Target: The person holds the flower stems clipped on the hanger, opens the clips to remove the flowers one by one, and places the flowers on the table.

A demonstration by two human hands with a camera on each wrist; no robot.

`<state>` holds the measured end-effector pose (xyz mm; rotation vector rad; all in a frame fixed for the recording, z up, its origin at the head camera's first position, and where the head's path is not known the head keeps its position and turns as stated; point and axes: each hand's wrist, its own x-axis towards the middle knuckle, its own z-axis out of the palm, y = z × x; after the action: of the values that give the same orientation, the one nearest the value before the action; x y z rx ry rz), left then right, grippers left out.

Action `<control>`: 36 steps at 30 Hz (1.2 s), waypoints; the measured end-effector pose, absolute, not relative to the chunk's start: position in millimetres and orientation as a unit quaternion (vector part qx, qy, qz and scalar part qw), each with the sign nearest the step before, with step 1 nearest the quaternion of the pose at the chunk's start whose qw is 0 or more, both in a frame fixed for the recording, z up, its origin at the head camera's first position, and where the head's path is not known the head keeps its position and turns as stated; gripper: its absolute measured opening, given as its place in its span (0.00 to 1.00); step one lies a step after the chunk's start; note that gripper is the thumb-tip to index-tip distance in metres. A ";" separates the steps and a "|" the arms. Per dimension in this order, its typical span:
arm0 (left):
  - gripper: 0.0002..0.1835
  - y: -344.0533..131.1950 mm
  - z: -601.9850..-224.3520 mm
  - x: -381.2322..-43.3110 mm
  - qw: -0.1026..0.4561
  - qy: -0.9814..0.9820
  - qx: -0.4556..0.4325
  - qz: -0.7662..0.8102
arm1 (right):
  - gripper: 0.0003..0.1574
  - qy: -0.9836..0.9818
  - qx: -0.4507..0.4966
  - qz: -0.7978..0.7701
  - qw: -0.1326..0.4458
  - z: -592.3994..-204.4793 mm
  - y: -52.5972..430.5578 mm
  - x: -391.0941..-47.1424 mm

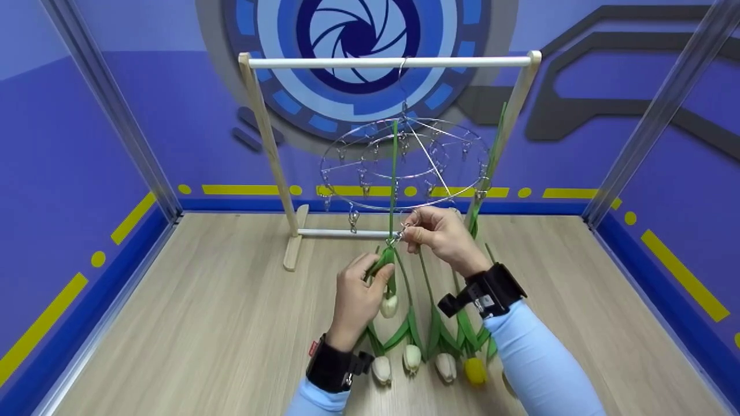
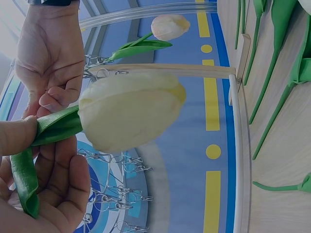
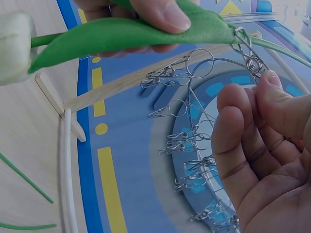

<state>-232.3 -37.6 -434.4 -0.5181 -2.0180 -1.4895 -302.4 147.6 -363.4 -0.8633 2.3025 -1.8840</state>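
My left hand pinches an artificial white tulip by its green leaves, bloom down and stem pointing up. In the left wrist view the thumb presses on a leaf beside the bloom. Close by, my right hand pinches a metal wire clip between thumb and fingers. The clip's tip is at the tulip's stem, just where the leaves begin. This clip belongs to a round wire hanger with several clips around its rings.
The hanger hooks over a white rod on a wooden rack. A pale tulip hangs bloom down from its right side. On the table lie several white tulips and a yellow tulip, blooms toward me. Patterned walls enclose the table.
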 end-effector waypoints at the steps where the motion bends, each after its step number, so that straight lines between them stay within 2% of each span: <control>1: 0.03 -37.8 -434.7 -232.4 0.288 -0.755 -0.195 -0.556 | 0.07 0.744 -0.278 -0.607 0.021 -363.5 147.6 -302.7; 10: 0.05 -39.2 -435.8 -232.4 0.287 -0.756 -0.199 -0.554 | 0.05 0.744 -0.273 -0.609 0.019 -365.1 149.8 -304.8; 20: 0.04 -39.0 -435.3 -232.3 0.273 -0.759 -0.190 -0.559 | 0.09 0.739 -0.275 -0.614 0.024 -368.0 153.8 -306.9; 36: 0.04 -40.7 -435.9 -232.6 0.280 -0.764 -0.190 -0.550 | 0.11 0.740 -0.280 -0.608 0.067 -368.8 158.4 -307.4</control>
<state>-232.6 -40.7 -435.9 -0.5108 -2.0477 -1.4735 -307.4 158.4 -368.8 -0.8454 2.2300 -1.8319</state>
